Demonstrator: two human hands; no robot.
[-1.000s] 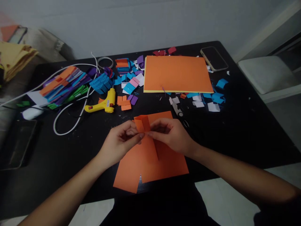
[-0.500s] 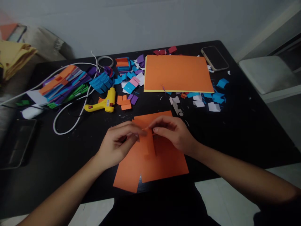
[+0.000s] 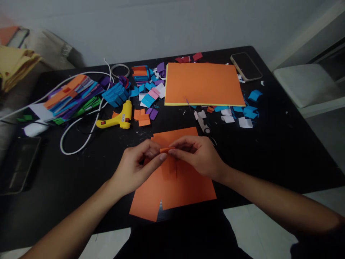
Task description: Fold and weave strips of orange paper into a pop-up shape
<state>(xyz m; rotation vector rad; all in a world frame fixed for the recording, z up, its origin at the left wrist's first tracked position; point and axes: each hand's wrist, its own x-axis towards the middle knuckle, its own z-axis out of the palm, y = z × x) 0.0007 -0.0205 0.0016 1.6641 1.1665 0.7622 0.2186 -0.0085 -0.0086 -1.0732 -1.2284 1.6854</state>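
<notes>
Between my two hands is a small orange paper strip (image 3: 167,163), its top edge folded over. My left hand (image 3: 138,163) pinches the strip's upper left side, thumb in front. My right hand (image 3: 198,154) grips the upper right end between thumb and fingers. The strip hangs over larger orange paper sheets (image 3: 188,190), which lie overlapped on the table, with a narrow dark gap at their front edge. Some fingertips are hidden behind the strip.
A yellow glue gun (image 3: 118,118) and looped white cable (image 3: 71,151) lie left on the black table (image 3: 272,151). Behind are folded paper pieces (image 3: 115,94), an orange sheet stack (image 3: 205,84) and a phone (image 3: 246,67). A cutter (image 3: 203,126) lies beyond my right hand.
My left thumb has moved onto the front of the strip, and both hands have come slightly closer together. The strip's top edge now shows as a fold facing me.
</notes>
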